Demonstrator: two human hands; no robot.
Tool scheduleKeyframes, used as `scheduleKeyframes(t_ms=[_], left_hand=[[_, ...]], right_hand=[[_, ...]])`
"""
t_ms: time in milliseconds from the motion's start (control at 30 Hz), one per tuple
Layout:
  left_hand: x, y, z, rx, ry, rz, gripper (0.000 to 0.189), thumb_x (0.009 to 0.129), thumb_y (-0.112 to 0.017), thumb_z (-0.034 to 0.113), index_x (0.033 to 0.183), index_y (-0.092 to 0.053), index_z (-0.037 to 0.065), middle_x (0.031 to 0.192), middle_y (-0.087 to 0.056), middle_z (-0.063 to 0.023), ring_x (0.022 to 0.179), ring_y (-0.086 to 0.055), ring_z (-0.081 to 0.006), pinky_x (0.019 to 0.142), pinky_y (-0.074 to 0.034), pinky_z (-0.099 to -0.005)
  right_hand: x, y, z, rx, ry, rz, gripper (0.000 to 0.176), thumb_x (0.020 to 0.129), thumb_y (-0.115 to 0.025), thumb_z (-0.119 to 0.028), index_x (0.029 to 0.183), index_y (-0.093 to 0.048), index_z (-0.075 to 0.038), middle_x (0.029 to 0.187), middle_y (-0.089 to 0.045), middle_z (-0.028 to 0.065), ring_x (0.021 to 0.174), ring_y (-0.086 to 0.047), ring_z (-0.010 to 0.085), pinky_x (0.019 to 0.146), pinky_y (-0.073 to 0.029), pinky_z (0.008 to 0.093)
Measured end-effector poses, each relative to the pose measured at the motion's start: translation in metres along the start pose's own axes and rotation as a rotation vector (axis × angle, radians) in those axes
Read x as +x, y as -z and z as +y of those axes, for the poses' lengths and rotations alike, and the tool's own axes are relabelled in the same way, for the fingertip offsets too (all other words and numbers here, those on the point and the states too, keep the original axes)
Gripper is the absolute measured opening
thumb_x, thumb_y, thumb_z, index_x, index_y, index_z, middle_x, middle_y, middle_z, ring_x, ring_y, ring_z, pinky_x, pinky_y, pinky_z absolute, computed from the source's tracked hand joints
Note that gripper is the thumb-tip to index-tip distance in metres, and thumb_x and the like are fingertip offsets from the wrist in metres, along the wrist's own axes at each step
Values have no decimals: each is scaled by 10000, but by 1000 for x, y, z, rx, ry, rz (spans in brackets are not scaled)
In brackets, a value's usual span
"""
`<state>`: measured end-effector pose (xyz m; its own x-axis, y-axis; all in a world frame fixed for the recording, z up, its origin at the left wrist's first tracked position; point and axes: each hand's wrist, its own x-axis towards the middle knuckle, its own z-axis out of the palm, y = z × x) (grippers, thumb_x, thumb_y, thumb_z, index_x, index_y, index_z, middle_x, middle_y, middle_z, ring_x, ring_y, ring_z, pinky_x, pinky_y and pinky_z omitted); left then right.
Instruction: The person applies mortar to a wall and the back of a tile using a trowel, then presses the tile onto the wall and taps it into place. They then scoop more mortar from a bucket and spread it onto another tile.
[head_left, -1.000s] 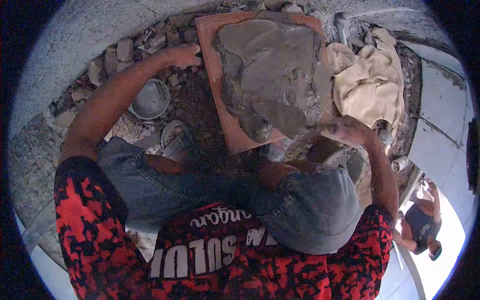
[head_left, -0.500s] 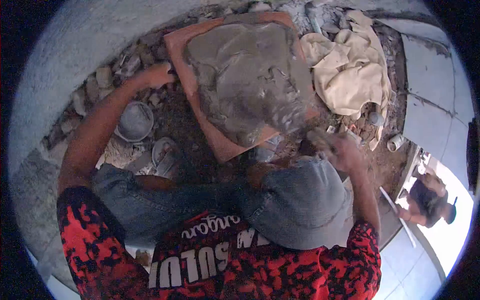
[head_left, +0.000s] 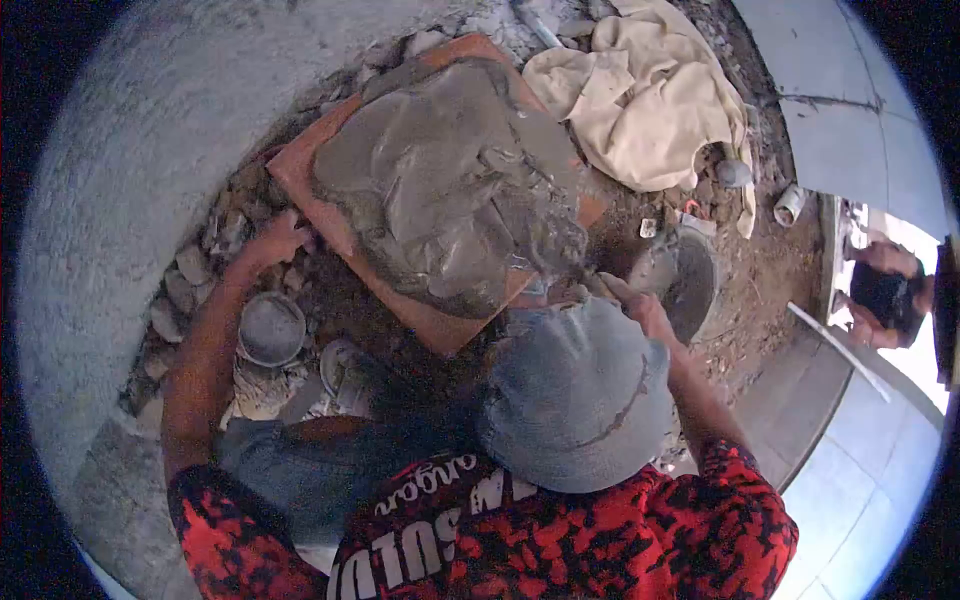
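An orange tile (head_left: 300,170) lies tilted on rubble, and most of its face is covered with a thick layer of wet grey mortar (head_left: 450,190). My left hand (head_left: 275,240) grips the tile's left edge. Just past the brim of my grey hat (head_left: 575,395), my right hand (head_left: 635,305) sits at the tile's lower right corner. Its fingers are closed on a tool that looks like a trowel, mostly hidden. A dark mortar bucket (head_left: 695,285) stands right beside that hand.
A cream cloth (head_left: 640,100) lies behind the tile. A small grey bowl (head_left: 272,328) and a sandal (head_left: 345,365) sit among stones at the left. White floor tiles (head_left: 850,120), a can (head_left: 790,205) and a white rod (head_left: 840,350) are at the right, where another person (head_left: 885,295) crouches.
My right hand has drawn back off the mortar toward the bucket. The view has swung, so the tile now sits further left and looks more turned. My left hand stays on its edge.
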<state>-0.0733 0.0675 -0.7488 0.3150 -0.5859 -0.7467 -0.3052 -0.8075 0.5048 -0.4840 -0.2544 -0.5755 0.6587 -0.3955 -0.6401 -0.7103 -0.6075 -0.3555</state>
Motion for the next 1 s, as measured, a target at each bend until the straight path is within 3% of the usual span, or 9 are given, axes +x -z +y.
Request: scheduleKeyframes(t_ms=[67,233,333,433,667,767,867,967,1000], left_hand=[[0,3,2,-11,-18,-8,315,797,-538,239,988,-477,-5,739,-565,-57,504,-451,-117,440,-377,-288],[-7,1,13,-86,-52,27,313,785,-545,212,1009,-503,-1,738,-566,-44,513,-462,-114,443,-376,-280],[-17,9,33,-43,4,-29,332,791,-543,209,1036,-499,-11,750,-565,-40,529,-467,-116,450,-380,-280],[-22,7,37,-33,44,-1,347,801,-543,223,1041,-496,-22,759,-562,-49,543,-474,-121,460,-387,-286],[2,-2,-13,-45,47,-39,424,805,-536,240,1086,-442,-62,765,-540,-71,564,-476,-127,487,-410,-322],[6,-5,-16,-49,38,0,407,796,-537,227,1062,-435,-65,730,-530,-69,553,-482,-134,477,-404,-324],[15,-8,-22,-91,34,-13,403,782,-540,213,1055,-435,-64,728,-530,-80,539,-487,-147,467,-401,-331],[5,-5,-6,-31,11,25,404,775,-542,203,1066,-436,-57,734,-532,-86,534,-492,-154,461,-399,-332],[1,-5,0,-11,7,34,405,772,-542,200,1070,-436,-54,735,-533,-88,532,-494,-157,459,-398,-333]], right_hand=[[4,-22,9,99,196,81,484,804,-549,-222,1254,-434,-84,884,-602,254,853,-582,411,702,-472,461],[-9,-8,-26,141,-169,18,440,854,-514,-259,1203,-445,0,1012,-565,278,944,-573,369,739,-476,428],[-8,-19,-15,324,1,31,423,883,-473,-275,1176,-464,30,1074,-561,249,993,-566,331,812,-455,399],[-9,-22,-9,691,-92,-102,413,903,-434,-283,1173,-485,24,1060,-597,185,980,-576,291,857,-433,353],[-22,-41,10,596,14,63,404,904,-395,-280,1161,-513,8,1071,-587,130,976,-547,218,875,-409,302],[-14,-35,11,732,-221,46,423,905,-378,-313,1139,-514,12,1065,-584,134,975,-548,245,882,-403,313],[11,-41,31,355,215,207,429,910,-362,-344,1138,-511,-12,962,-604,120,827,-588,224,739,-473,305],[34,-45,31,1153,-372,-118,413,916,-343,-357,1121,-520,-45,852,-601,91,663,-585,169,556,-482,268],[37,-45,32,1149,-299,-186,384,915,-352,-336,1117,-521,-57,818,-593,78,604,-565,145,490,-457,248]])
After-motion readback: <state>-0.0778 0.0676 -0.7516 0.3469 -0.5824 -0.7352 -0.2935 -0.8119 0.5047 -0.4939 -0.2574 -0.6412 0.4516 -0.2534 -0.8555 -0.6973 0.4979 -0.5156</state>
